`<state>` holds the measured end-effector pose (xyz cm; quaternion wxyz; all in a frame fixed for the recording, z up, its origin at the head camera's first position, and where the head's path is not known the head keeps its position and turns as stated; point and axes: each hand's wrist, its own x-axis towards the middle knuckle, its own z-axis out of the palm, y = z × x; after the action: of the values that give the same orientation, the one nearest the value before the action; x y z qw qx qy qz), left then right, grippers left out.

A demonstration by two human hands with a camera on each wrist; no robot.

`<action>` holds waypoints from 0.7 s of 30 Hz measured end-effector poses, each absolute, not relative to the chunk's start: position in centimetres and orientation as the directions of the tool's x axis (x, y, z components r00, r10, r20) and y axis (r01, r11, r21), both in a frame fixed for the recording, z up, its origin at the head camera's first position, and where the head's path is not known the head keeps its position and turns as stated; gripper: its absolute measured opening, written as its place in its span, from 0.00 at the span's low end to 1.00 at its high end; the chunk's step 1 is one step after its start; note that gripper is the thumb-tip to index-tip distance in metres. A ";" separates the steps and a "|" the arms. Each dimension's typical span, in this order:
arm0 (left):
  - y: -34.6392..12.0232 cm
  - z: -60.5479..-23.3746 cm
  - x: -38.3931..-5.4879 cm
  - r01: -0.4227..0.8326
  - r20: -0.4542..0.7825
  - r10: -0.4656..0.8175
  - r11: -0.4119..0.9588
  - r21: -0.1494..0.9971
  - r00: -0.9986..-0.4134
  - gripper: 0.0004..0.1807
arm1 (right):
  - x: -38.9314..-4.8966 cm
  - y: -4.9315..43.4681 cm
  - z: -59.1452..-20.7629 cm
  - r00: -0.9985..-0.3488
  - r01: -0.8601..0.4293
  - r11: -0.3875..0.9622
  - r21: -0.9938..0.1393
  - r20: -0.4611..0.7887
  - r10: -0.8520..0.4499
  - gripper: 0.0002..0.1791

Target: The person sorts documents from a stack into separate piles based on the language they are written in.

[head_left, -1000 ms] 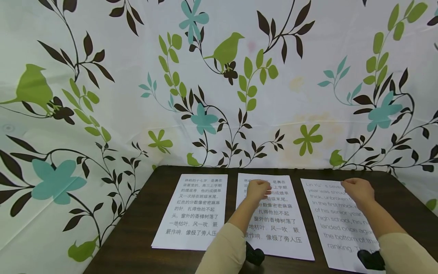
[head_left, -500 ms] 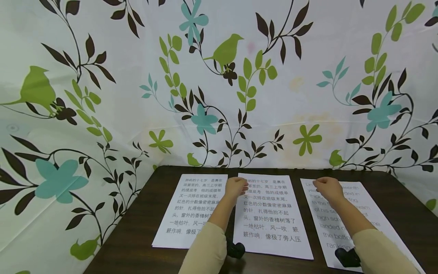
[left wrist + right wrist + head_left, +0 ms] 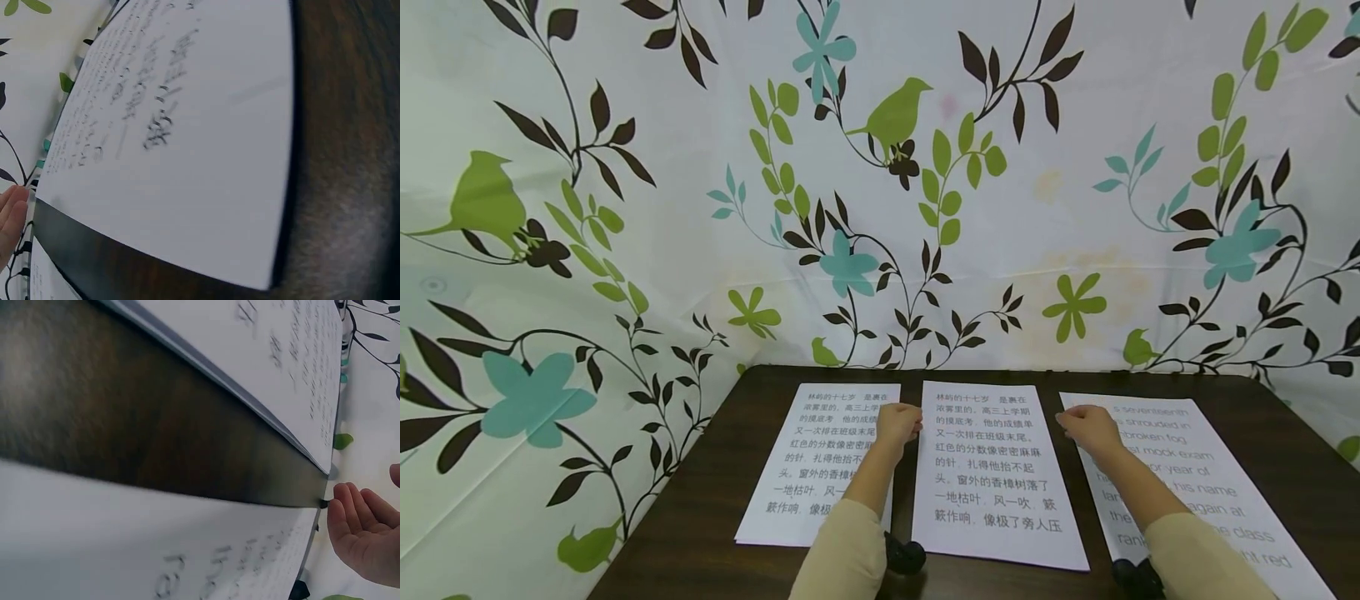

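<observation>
White paper (image 3: 988, 471) lies near left grip (image 3: 897, 427) and right grip (image 3: 1090, 430), both relaxed, right-wrist view alone showing a palm (image 3: 369, 551).

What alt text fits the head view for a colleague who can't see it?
A person's left hand is over the right edge of the left paper, the right hand over the left edge of the right paper, the middle paper between them. The papers bear printed text, lying on a dark table before a white floral backdrop.
</observation>
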<state>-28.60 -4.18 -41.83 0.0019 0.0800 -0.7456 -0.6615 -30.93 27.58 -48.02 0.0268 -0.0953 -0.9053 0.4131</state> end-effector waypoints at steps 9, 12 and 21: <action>-4.4 -42.8 -28.0 -0.175 -0.140 -0.161 0.225 0.959 -0.977 0.13 | -29.4 25.5 -47.9 -0.976 0.216 0.578 -0.787 -0.150 0.161 0.28; -4.5 -43.1 -27.9 -0.173 -0.137 -0.161 0.238 0.956 -0.977 0.13 | -29.2 25.1 -48.0 -0.976 0.214 0.582 -0.785 -0.147 0.160 0.26; -4.4 -43.5 -27.9 -0.169 -0.128 -0.162 0.275 0.946 -0.978 0.12 | -28.6 24.7 -47.9 -0.975 0.216 0.594 -0.775 -0.142 0.169 0.25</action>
<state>-27.86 -4.42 -43.48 -0.0032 0.1037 -0.7984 -0.5931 -28.55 24.74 -47.87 -0.0266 -0.1079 -0.8922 0.4377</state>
